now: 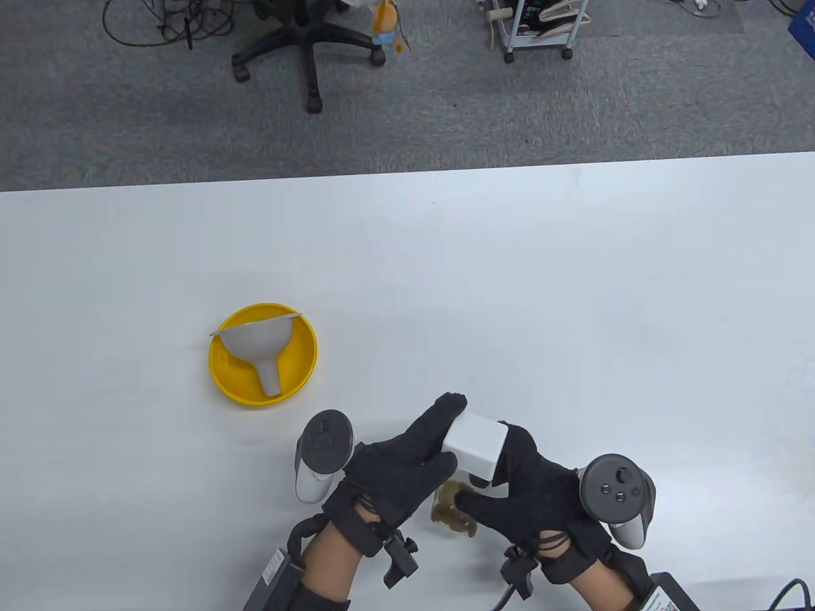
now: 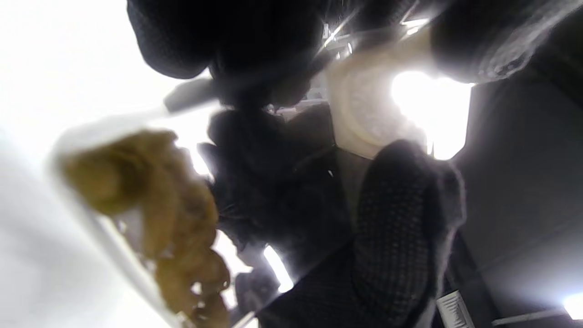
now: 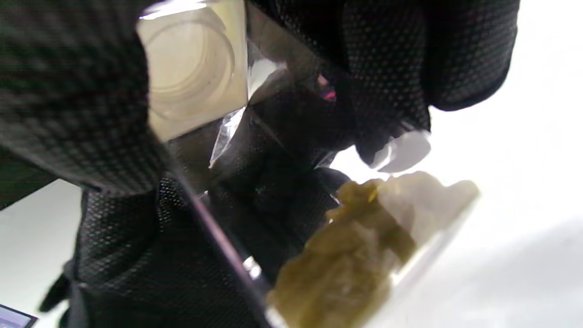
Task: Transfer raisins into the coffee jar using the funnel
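Observation:
A clear jar with a white square lid (image 1: 475, 446) holds golden-brown raisins (image 1: 451, 511). Both hands hold it low over the table's front edge. My left hand (image 1: 425, 445) grips it from the left, with the fingers lying along the lid. My right hand (image 1: 503, 487) grips it from the right, with the thumb on the clear body. The left wrist view shows the lid (image 2: 364, 114) and raisins (image 2: 155, 205), and the right wrist view shows the lid (image 3: 196, 68) and raisins (image 3: 341, 259). A grey funnel (image 1: 258, 347) lies on its side in a yellow bowl (image 1: 299, 363), to the left and away from both hands.
The white table (image 1: 509, 286) stretches wide behind the hands. Beyond its far edge are a carpeted floor, an office chair base (image 1: 309, 44) and a wheeled cart (image 1: 538, 28).

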`<move>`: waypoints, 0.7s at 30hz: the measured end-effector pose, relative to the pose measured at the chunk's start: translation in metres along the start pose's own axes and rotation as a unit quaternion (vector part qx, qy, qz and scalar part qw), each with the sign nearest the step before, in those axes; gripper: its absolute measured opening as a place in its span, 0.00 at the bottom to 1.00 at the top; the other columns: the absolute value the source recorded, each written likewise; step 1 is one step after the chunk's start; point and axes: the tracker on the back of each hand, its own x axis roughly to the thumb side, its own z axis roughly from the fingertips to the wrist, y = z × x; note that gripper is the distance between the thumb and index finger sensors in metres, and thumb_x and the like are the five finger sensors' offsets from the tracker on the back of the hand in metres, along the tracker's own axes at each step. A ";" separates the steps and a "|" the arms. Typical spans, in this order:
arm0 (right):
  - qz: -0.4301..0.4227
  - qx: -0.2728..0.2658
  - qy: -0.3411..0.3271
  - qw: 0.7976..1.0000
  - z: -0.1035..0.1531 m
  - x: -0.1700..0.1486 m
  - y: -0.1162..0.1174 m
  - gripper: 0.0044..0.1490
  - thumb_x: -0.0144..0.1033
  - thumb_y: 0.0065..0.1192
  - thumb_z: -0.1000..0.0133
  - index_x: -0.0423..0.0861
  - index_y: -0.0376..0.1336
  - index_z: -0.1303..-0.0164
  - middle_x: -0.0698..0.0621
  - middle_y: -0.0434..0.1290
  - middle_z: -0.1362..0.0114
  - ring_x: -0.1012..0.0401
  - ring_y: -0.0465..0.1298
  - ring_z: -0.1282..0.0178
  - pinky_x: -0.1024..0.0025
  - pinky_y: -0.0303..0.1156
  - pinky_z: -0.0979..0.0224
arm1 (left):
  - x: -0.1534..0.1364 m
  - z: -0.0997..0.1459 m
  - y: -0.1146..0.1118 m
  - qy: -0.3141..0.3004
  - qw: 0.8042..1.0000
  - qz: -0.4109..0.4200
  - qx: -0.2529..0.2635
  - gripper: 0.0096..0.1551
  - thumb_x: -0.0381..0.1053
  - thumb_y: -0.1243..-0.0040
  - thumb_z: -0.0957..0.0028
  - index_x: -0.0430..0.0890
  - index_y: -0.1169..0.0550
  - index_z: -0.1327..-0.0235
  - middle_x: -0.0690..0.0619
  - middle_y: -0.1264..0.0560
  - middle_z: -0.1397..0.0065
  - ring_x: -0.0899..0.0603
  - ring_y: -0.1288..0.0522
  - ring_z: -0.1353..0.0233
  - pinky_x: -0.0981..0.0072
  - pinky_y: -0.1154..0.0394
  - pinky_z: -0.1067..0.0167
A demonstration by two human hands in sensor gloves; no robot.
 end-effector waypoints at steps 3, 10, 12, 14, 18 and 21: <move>0.014 -0.010 -0.004 1.000 0.000 0.000 0.000 0.65 0.65 0.87 0.63 0.45 0.53 0.29 0.41 0.78 0.34 0.44 0.85 0.44 0.42 0.78 0.37 | 0.011 0.007 0.006 0.014 0.997 -0.071 0.033 0.49 0.75 0.40 0.49 0.61 0.43 0.17 0.46 0.29 0.16 0.34 0.28 0.22 0.36 0.33 0.26; 0.019 -0.013 -0.001 1.000 0.000 -0.004 -0.007 0.64 0.63 0.87 0.62 0.44 0.53 0.28 0.40 0.76 0.33 0.43 0.84 0.42 0.40 0.76 0.36 | 0.027 0.031 0.028 0.084 0.955 -0.274 0.070 0.50 0.77 0.38 0.52 0.60 0.40 0.19 0.45 0.31 0.16 0.32 0.31 0.21 0.33 0.35 0.27; 0.028 -0.017 -0.004 0.999 -0.001 -0.005 -0.010 0.64 0.63 0.87 0.62 0.44 0.53 0.28 0.40 0.76 0.33 0.43 0.84 0.42 0.39 0.76 0.36 | 0.029 0.039 0.034 0.104 0.931 -0.340 0.082 0.50 0.77 0.38 0.53 0.59 0.38 0.19 0.45 0.31 0.16 0.32 0.31 0.22 0.33 0.35 0.27; 0.034 -0.024 -0.016 0.999 -0.002 -0.005 -0.010 0.64 0.62 0.87 0.61 0.44 0.53 0.28 0.40 0.76 0.32 0.42 0.83 0.41 0.38 0.75 0.35 | 0.031 0.050 0.039 0.121 0.901 -0.406 0.093 0.49 0.77 0.38 0.54 0.59 0.37 0.20 0.45 0.31 0.16 0.32 0.31 0.22 0.33 0.35 0.27; 0.053 -0.033 -0.031 0.998 -0.001 -0.003 -0.010 0.63 0.61 0.88 0.61 0.45 0.52 0.28 0.40 0.75 0.31 0.42 0.82 0.40 0.38 0.74 0.34 | 0.027 0.070 0.046 0.152 0.834 -0.521 0.100 0.48 0.77 0.38 0.55 0.59 0.33 0.22 0.46 0.29 0.18 0.33 0.29 0.23 0.34 0.34 0.27; 0.064 -0.032 -0.034 0.997 -0.001 -0.002 -0.008 0.63 0.61 0.88 0.61 0.45 0.52 0.28 0.40 0.75 0.31 0.42 0.82 0.39 0.38 0.74 0.34 | 0.018 0.083 0.050 0.179 0.773 -0.604 0.083 0.47 0.77 0.39 0.55 0.60 0.33 0.22 0.47 0.29 0.18 0.33 0.29 0.23 0.34 0.34 0.27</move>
